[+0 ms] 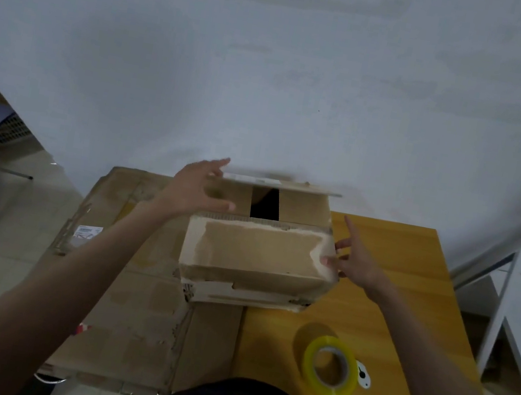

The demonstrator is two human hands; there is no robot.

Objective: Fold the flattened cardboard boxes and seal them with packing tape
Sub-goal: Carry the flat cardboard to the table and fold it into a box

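Flap-folding was in hand: box stood on worktop, left hand and right hand beside it, fingers spread, gripping nothing. Remaining flaps were judged next, then tape roll.

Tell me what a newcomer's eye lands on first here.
A half-folded box stands mid-table, its far flap still up and a dark gap showing between the inner flaps. The left hand reaches over its far left corner; the right hand touches its right side. A yellow tape roll lies on the table, near right.
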